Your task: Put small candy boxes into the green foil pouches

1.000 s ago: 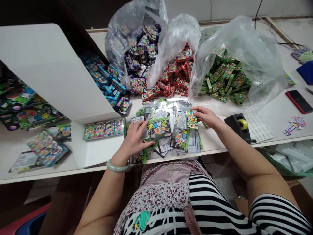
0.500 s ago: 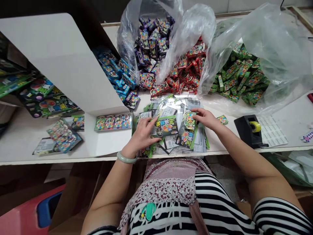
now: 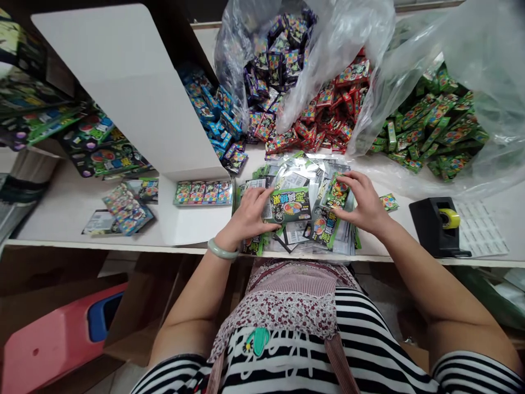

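Note:
My left hand (image 3: pixel 251 216) lies on the left part of a pile of clear printed bags (image 3: pixel 297 234), thumb and fingers spread. Between its thumb and index finger is the left end of a black-and-green printed packet (image 3: pixel 292 204). My right hand (image 3: pixel 363 203) grips a small green candy box (image 3: pixel 338 192) between thumb and fingers, just above the right side of the pile. To the left stands a white carton (image 3: pixel 186 227) with its tall flap raised. Inside it, a row of several small coloured candy boxes (image 3: pixel 203 192) lies along the back.
Behind the pile are heaps of blue boxes (image 3: pixel 221 123), purple boxes (image 3: pixel 283 63), red boxes (image 3: pixel 328 117) and green boxes (image 3: pixel 435 120), some in clear plastic bags. A black tape dispenser (image 3: pixel 430 227) and a label sheet (image 3: pixel 482 227) are at right. One loose green box (image 3: pixel 389 202) lies nearby.
The view has shifted, so the table scene sits further right. My right hand has tilted the small green box, its thumb now at the lower edge. The left hand keeps its place on the pile.

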### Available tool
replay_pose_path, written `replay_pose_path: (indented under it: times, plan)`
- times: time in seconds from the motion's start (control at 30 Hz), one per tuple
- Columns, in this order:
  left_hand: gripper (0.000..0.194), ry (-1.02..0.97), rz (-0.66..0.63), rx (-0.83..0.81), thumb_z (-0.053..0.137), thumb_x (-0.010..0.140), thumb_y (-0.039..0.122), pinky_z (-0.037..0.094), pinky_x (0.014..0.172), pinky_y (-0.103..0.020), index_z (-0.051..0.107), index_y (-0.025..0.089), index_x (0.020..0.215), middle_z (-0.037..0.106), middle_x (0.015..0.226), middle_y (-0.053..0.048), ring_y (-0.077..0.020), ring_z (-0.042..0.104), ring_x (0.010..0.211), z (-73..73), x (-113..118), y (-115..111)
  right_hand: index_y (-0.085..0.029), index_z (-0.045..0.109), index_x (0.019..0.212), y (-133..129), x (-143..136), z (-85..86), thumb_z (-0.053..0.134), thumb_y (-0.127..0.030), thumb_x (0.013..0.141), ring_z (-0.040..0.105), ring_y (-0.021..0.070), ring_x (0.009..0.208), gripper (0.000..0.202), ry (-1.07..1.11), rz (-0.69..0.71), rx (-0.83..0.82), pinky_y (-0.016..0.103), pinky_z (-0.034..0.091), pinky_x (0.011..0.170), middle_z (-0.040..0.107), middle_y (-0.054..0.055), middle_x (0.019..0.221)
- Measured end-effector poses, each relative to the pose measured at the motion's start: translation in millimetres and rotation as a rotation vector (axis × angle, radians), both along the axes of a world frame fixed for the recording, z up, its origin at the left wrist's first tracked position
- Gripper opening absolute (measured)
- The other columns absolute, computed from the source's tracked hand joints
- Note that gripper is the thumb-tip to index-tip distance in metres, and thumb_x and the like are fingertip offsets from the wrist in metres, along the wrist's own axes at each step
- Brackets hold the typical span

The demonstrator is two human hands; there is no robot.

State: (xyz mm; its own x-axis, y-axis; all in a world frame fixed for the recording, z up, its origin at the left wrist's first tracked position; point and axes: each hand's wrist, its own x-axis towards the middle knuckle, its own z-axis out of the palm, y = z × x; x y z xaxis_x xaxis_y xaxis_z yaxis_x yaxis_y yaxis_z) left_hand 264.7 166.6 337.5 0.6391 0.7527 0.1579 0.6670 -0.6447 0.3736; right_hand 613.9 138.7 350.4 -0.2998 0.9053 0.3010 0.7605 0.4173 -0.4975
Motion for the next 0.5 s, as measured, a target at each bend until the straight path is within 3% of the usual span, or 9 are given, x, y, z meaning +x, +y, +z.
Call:
replay_pose_path:
  times: [0.1,0.2,0.37,0.5]
  plan:
    - [0.101,-0.018,-0.032,0.010,0.075,0.075,0.063,0.037,0.113,-0.057,0.029,0.019,0.154,0.047,0.132,-0.017,-0.0370,0.046,0.127,2.9,3.2,-0.4,-0.029,0.042,0.148,-9.1,-13.1,19.6,0.066,-0.036,0.085,0.042,0.0383,0.135,0.067,-0.112,0.047,0.047,0.057,0.036,0.113,0.047,0.015,0.144]
    - [0.100,-0.051,-0.022,0.026,0.073,0.076,0.064,0.040,0.110,-0.055,0.031,0.018,0.153,0.048,0.132,-0.017,-0.0364,0.047,0.124,3.1,6.4,-1.4,-0.032,0.042,0.150,-16.8,-21.1,27.5,0.067,-0.032,0.085,0.042,0.0409,0.135,0.069,-0.241,0.140,-0.022,0.060,0.037,0.110,0.048,0.012,0.148]
    - [0.097,-0.057,-0.057,0.072,0.072,0.078,0.062,0.041,0.109,-0.054,0.031,0.018,0.153,0.049,0.132,-0.018,-0.0358,0.049,0.124,-0.8,10.6,-6.4,-0.030,0.034,0.155,-17.9,-17.3,20.4,0.070,-0.038,0.085,0.045,0.0388,0.132,0.079,-0.213,0.313,-0.054,0.059,0.040,0.110,0.050,0.014,0.147]
    - [0.098,-0.058,-0.073,0.093,0.071,0.078,0.065,0.045,0.105,-0.052,0.030,0.017,0.153,0.050,0.131,-0.019,-0.0351,0.051,0.122,-3.6,14.3,-11.8,-0.030,0.018,0.159,-13.9,-19.0,11.8,0.074,-0.046,0.083,0.043,0.0356,0.139,0.096,-0.013,0.311,-0.078,0.055,0.042,0.111,0.043,0.016,0.150]
